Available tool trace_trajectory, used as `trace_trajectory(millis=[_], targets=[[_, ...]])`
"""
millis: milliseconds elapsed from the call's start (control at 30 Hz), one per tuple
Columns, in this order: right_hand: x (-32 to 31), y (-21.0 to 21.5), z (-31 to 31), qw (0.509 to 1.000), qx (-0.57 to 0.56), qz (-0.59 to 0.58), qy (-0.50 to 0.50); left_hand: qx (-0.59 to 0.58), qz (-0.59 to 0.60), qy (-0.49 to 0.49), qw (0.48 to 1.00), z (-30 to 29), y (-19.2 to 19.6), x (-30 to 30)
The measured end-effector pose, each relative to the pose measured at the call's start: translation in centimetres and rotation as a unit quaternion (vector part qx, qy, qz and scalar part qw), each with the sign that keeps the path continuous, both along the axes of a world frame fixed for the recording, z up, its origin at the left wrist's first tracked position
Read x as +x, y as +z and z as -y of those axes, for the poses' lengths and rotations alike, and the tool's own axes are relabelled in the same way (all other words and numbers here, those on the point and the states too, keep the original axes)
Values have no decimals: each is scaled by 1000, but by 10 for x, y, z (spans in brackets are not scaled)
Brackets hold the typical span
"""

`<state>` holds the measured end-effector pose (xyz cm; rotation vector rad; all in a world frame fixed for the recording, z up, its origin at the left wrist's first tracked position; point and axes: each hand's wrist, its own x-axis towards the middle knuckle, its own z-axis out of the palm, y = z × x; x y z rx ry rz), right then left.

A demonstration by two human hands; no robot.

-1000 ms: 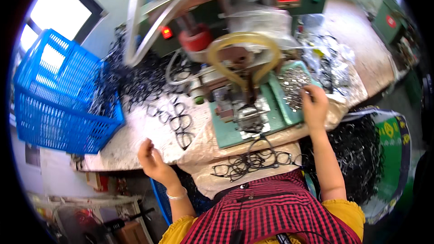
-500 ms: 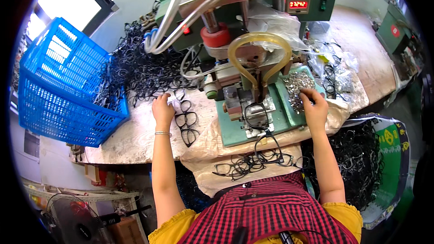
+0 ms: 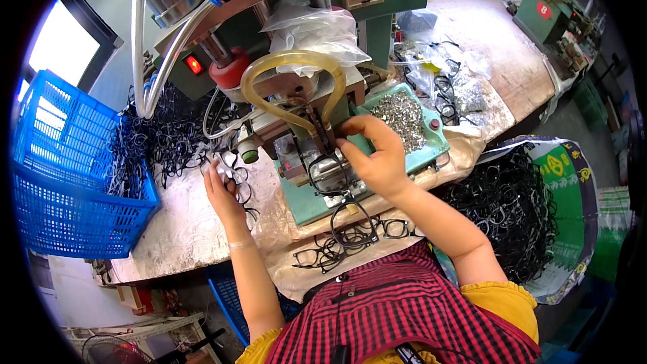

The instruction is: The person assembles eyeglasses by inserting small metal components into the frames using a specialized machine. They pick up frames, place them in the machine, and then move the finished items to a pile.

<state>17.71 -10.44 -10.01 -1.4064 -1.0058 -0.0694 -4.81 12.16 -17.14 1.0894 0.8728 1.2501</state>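
Note:
My right hand (image 3: 381,158) is at the press, thumb and fingertips pinched close beside the tooling under a looped yellowish tube (image 3: 290,58). Whatever small piece they pinch is hidden. A black eyeglass frame (image 3: 349,200) rests on the press fixture, one rim under the tooling and the other hanging toward me. On the left, my left hand (image 3: 226,195) is over the table with curled fingers around something pale that I cannot make out. Black eyeglass frames (image 3: 245,192) lie partly hidden beside it. A green tray (image 3: 431,155) of small shiny metal parts (image 3: 404,118) sits right of the fixture.
A blue basket (image 3: 74,212) and a tangled heap of black frames (image 3: 178,135) stand at left. More frames (image 3: 323,253) lie on brown paper before me. A lined container at right holds black pieces (image 3: 505,216). Plastic bags (image 3: 465,91) lie behind the tray.
My right hand has moved left from the tray of metal parts to the press tooling. My left hand has stayed by the frames on the table, its fingers now curled. The view has shifted.

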Motion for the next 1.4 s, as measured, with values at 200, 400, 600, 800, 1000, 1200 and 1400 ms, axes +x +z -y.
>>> trace_trajectory(millis=[200, 400, 600, 800, 1000, 1200, 1400], targets=[[-9, -8, -8, 970, 29, -215, 109, 305, 132, -94, 938, 93, 92, 20], [-31, 15, -5, 942, 51, -301, 138, 460, 21, -72, 885, 105, 140, 46], [25, -1, 17, 994, -92, 57, 34, 589, -143, -204, 769, 125, 112, 31], [94, -81, 47, 927, -260, 181, -198, 658, -161, -253, 691, 133, 95, 58], [84, -75, 27, 927, -221, 280, -113, 647, -157, -261, 699, 130, 95, 57], [111, -80, 9, 894, -245, 359, -105, 583, -194, -205, 762, 159, 68, 35], [99, -81, 29, 966, -120, 116, -197, 545, -221, 171, 790, 141, 81, -25]])
